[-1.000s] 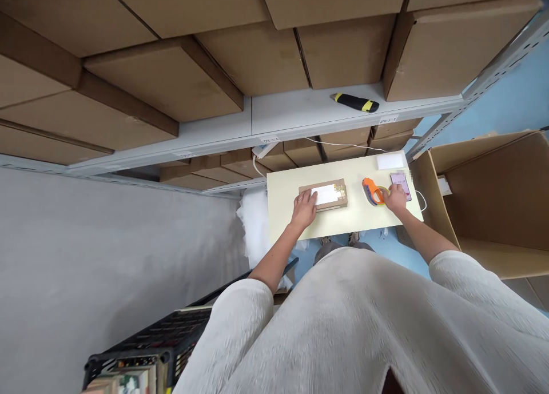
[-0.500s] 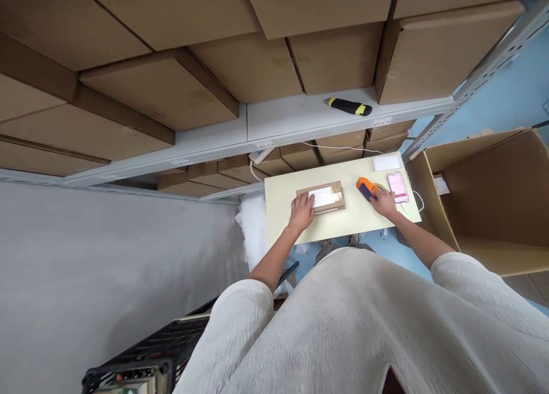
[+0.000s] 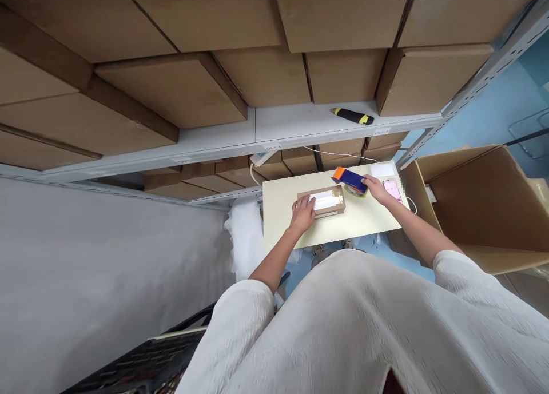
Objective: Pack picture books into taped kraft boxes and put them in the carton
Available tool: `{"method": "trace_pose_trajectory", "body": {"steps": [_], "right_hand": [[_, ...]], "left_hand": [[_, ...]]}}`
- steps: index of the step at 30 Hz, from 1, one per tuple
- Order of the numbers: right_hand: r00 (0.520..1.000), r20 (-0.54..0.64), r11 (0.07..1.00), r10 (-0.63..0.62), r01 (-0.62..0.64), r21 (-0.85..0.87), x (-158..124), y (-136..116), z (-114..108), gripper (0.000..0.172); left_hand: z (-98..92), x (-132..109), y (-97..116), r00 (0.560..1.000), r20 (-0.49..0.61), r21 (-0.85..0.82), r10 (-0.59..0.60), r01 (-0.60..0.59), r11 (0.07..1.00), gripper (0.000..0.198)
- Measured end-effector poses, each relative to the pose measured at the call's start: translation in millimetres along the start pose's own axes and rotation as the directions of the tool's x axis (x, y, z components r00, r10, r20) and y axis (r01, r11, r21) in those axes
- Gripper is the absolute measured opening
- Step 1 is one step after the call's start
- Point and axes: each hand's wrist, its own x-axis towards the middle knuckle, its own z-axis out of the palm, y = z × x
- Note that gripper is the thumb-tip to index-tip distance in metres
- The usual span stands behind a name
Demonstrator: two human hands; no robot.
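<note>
On the pale tabletop (image 3: 278,228) lies a small cardboard box (image 3: 338,209) with a white label (image 3: 326,200) and clear tape shining at its right end. My left hand (image 3: 302,214) grips its left part, fingers bent over the top and the label's edge. My right hand (image 3: 376,189) is closed around the handle end of a blue and orange tape dispenser (image 3: 354,180). The dispenser is tilted, its orange end pointing left above the far right corner of the box, and the tape roll shows beneath it. I cannot tell whether it touches the box.
Right of the dispenser lie a phone with a pink screen (image 3: 392,190) and a white pad (image 3: 383,169). A big open carton (image 3: 484,205) stands at the right. Shelves of brown boxes (image 3: 266,76) rise ahead, with a utility knife (image 3: 353,116) on the ledge. A black crate (image 3: 171,357) sits lower left.
My right hand has raised the tape dispenser and brought it left and away from me, turning it towards the box. My left hand stays on the box.
</note>
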Motion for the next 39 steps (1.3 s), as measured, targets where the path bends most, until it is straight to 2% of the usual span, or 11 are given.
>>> {"method": "trace_pose_trajectory", "body": {"steps": [5,10,14,18,20,22,27,33,36,38,39], "right_hand": [[0.982,0.189,0.992,0.01,-0.034,0.124,8.6,-27.1,43.0,0.04],[0.95,0.313,0.999,0.0,-0.014,0.043,10.5,-30.1,67.4,0.037],[0.94,0.338,0.997,-0.043,0.064,-0.052,8.6,-33.5,68.5,0.041],[0.917,0.372,0.942,-0.141,0.241,-0.235,4.2,-44.4,69.9,0.025],[0.913,0.386,0.899,-0.132,0.274,-0.342,0.2,-50.7,72.2,0.017],[0.925,0.37,0.868,-0.088,0.253,-0.427,-4.7,-55.7,74.4,0.017],[0.939,0.336,0.794,-0.069,0.255,-0.551,-14.0,-61.0,73.1,0.053],[0.94,0.336,0.822,-0.055,0.234,-0.52,-19.5,-62.8,57.5,0.073],[0.93,0.365,0.817,-0.043,0.243,-0.523,-20.8,-62.8,49.6,0.07],[0.924,0.381,0.806,-0.028,0.247,-0.539,-21.3,-61.7,46.1,0.058],[0.923,0.384,0.802,-0.02,0.245,-0.545,-21.5,-60.8,45.0,0.055]], "left_hand": [[-0.4,-1.3,0.4,1.0,-0.021,-0.058,-0.007,0.006,0.998,0.06],[-2.7,-5.0,-3.0,1.0,-0.027,-0.085,0.015,-0.018,0.996,0.057],[-4.1,-6.9,-6.7,0.999,-0.018,-0.097,0.033,-0.035,0.995,0.056],[-4.2,-6.6,-9.4,0.999,-0.033,-0.122,0.041,-0.044,0.991,0.057],[-4.3,-6.4,-10.1,0.998,-0.043,-0.141,0.041,-0.046,0.989,0.056],[-4.7,-6.5,-10.4,0.998,-0.048,-0.151,0.044,-0.051,0.987,0.055],[-6.3,-6.3,-9.9,0.998,-0.039,-0.164,0.044,-0.05,0.985,0.055],[-11.5,-1.9,-5.2,1.0,-0.022,-0.219,-0.015,0.01,0.976,0.05],[-18.5,5.7,0.7,0.99,-0.075,-0.373,-0.118,0.082,0.924,0.04],[-24.4,13.7,6.5,0.971,-0.098,-0.551,-0.22,0.131,0.824,0.03],[-27.4,18.4,9.9,0.959,-0.082,-0.651,-0.271,0.154,0.743,0.025]]}}
